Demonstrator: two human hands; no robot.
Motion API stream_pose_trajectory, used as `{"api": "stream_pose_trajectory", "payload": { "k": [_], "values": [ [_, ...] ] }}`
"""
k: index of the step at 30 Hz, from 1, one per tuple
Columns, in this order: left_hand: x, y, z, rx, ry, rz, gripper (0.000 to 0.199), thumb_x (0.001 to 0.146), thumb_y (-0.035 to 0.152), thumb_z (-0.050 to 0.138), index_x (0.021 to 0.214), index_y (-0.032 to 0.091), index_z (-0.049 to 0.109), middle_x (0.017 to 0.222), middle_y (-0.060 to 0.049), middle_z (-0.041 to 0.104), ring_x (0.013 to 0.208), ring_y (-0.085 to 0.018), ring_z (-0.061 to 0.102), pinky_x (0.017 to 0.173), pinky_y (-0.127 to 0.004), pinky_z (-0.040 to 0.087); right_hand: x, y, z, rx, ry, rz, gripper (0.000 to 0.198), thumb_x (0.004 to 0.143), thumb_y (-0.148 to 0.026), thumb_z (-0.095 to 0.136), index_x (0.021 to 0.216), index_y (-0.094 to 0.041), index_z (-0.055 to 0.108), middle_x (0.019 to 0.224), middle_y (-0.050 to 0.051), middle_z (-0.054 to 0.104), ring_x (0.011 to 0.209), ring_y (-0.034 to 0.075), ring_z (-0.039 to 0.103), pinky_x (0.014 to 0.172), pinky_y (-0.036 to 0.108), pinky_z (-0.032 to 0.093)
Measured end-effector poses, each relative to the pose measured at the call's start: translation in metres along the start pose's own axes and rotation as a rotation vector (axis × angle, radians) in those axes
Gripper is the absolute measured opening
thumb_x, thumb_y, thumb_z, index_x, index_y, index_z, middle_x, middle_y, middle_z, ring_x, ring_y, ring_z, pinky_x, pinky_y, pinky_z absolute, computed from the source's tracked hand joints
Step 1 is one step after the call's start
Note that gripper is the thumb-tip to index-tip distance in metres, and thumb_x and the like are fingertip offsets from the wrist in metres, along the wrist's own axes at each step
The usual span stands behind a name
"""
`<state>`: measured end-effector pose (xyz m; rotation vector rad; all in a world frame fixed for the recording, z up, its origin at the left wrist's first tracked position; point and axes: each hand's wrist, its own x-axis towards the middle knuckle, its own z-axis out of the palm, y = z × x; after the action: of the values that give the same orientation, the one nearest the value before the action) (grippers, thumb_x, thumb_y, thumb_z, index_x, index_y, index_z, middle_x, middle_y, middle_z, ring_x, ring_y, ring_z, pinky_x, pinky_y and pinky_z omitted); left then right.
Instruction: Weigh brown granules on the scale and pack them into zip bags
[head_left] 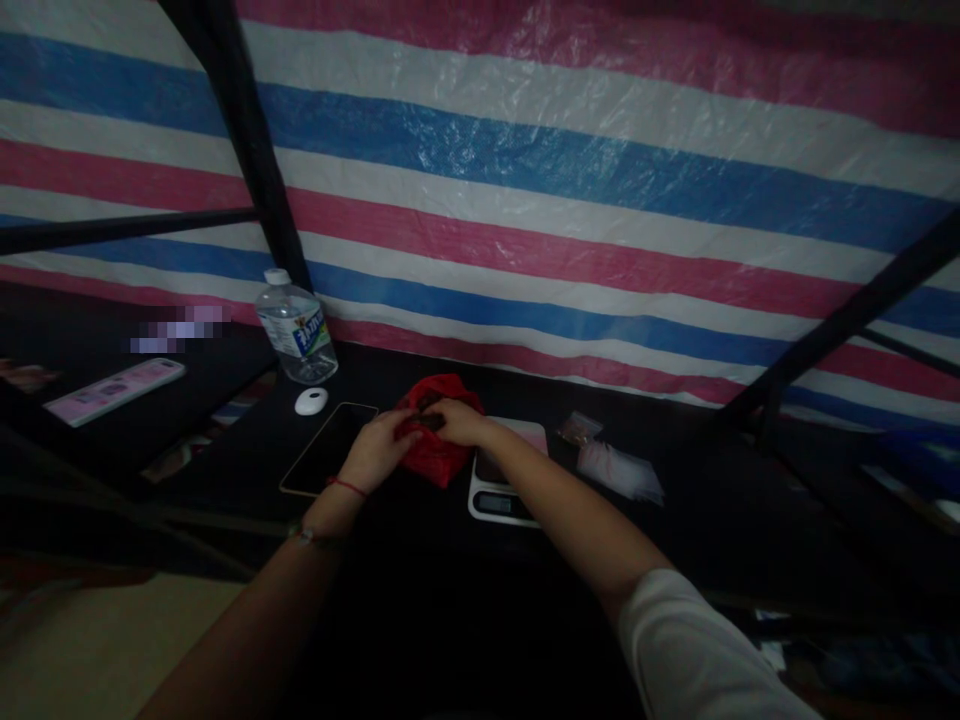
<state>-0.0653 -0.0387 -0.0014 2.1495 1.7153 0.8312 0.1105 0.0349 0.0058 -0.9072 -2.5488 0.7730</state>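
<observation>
A red plastic bag (442,465) lies open on the black table, with dark brown contents (430,421) showing at its mouth. My left hand (381,447), with a red string on its wrist, grips the bag's left edge. From the right, my right hand (461,422) reaches into the bag, its fingers closed among the brown contents; what they pinch is too dark to make out. Under my right forearm sits a white digital scale (484,507), partly covered by the arm. Just left of my left hand lies a dark tablet or phone (322,455).
A clear plastic bottle (298,335) stands at the back left, with a white earbud case (311,401) before it. Right of the scale lie clear zip bags (619,473) and a small filled bag (579,428). Black metal posts (259,170) frame a striped tarp (525,190).
</observation>
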Motion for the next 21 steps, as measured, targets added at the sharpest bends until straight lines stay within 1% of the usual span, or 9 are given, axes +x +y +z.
{"api": "stream_pose_trajectory", "payload": {
  "k": [2,4,7,10,12,16,18,21],
  "values": [
    [0.000,0.001,0.001,-0.022,0.052,0.034,0.041,0.085,0.036,0.049,0.121,0.018,0.057,0.121,-0.008,0.061,0.111,-0.022,0.056,0.100,-0.034,0.042,-0.001,0.003,0.001,0.085,0.024,0.010,0.023,0.071,-0.007,0.060,0.091,-0.016,0.068,0.091,0.004,0.070,0.080,0.016,0.063,0.074,0.024,0.046],
    [0.000,0.003,0.001,-0.027,0.074,0.090,0.042,0.086,0.036,0.047,0.123,0.016,0.055,0.122,-0.009,0.059,0.114,-0.022,0.054,0.102,-0.035,0.040,-0.003,0.004,0.001,0.171,0.065,0.044,0.029,0.071,-0.008,0.063,0.099,-0.016,0.066,0.098,0.004,0.070,0.085,0.015,0.063,0.078,0.025,0.046],
    [-0.001,0.004,-0.002,-0.015,0.061,0.167,0.046,0.087,0.038,0.047,0.127,0.015,0.051,0.126,-0.010,0.057,0.117,-0.023,0.051,0.103,-0.036,0.039,-0.006,0.005,-0.001,0.288,0.100,0.108,0.036,0.069,-0.009,0.066,0.104,-0.017,0.064,0.101,0.004,0.069,0.088,0.016,0.063,0.080,0.026,0.047],
    [-0.004,0.003,-0.007,0.025,0.016,0.202,0.051,0.086,0.041,0.048,0.130,0.015,0.048,0.127,-0.011,0.056,0.115,-0.024,0.053,0.102,-0.038,0.040,-0.011,0.005,-0.006,0.384,0.113,0.158,0.036,0.067,-0.013,0.070,0.102,-0.018,0.064,0.097,0.002,0.069,0.087,0.016,0.064,0.078,0.027,0.049],
    [-0.005,0.003,-0.009,0.053,0.000,0.202,0.051,0.086,0.043,0.048,0.129,0.016,0.049,0.126,-0.011,0.057,0.113,-0.025,0.055,0.100,-0.039,0.042,-0.014,0.005,-0.010,0.381,0.157,0.180,0.036,0.066,-0.016,0.073,0.101,-0.018,0.064,0.097,0.002,0.069,0.087,0.016,0.064,0.079,0.028,0.048],
    [-0.006,0.004,-0.009,0.081,0.015,0.201,0.045,0.087,0.043,0.046,0.122,0.017,0.055,0.119,-0.011,0.062,0.108,-0.026,0.058,0.096,-0.039,0.045,-0.020,0.002,-0.018,0.265,0.197,0.188,0.036,0.064,-0.019,0.075,0.098,-0.020,0.065,0.095,0.001,0.069,0.087,0.017,0.064,0.081,0.030,0.048],
    [-0.005,0.005,-0.008,0.090,0.019,0.212,0.041,0.087,0.041,0.046,0.119,0.018,0.058,0.116,-0.011,0.063,0.105,-0.025,0.059,0.094,-0.039,0.046,-0.023,-0.002,-0.019,0.220,0.204,0.178,0.035,0.064,-0.019,0.075,0.098,-0.020,0.066,0.095,0.001,0.069,0.088,0.018,0.063,0.082,0.031,0.047],
    [-0.005,0.009,-0.007,0.112,0.028,0.236,0.042,0.086,0.042,0.048,0.119,0.017,0.058,0.117,-0.012,0.061,0.106,-0.026,0.057,0.095,-0.041,0.045,-0.025,-0.008,-0.019,0.188,0.251,0.143,0.038,0.066,-0.020,0.075,0.102,-0.022,0.065,0.099,0.001,0.069,0.091,0.017,0.063,0.084,0.030,0.047]
  ]
}}
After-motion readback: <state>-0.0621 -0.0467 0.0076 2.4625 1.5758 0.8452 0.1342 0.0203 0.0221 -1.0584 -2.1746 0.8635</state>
